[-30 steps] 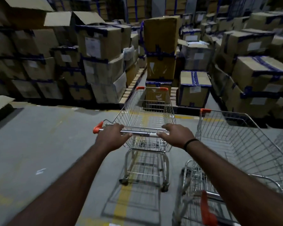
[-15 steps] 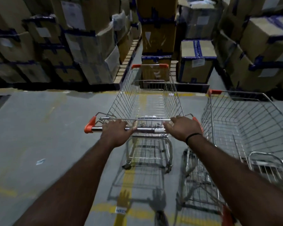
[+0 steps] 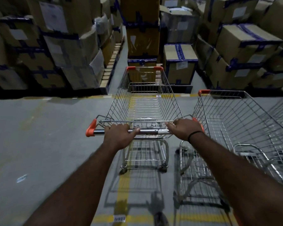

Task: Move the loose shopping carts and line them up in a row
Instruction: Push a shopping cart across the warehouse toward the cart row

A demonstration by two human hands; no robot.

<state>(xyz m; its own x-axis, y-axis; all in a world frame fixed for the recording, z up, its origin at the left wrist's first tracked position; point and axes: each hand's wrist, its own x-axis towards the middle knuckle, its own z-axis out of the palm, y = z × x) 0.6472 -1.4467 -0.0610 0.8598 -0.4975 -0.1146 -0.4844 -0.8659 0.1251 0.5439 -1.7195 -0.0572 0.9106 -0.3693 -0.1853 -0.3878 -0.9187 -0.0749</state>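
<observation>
- Left hand (image 3: 119,136) and right hand (image 3: 185,129) both clenched round handle (image 3: 147,131) of cart (image 3: 144,103), centre frame, over yellow line (image 3: 123,185).
- Risk of clipping parked cart (image 3: 232,121) just beside, at right, if veering right.
- Risk of ramming boxes (image 3: 143,39), top centre, if pushed too far.

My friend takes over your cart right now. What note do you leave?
Left hand and right hand grip the handle bar of the shopping cart.
It stands over the yellow floor line, nose toward cardboard boxes.
A second cart sits close on its right, roughly parallel.
Done: the two are side by side.
Left: square it up, let go, fetch any other loose carts.
</observation>
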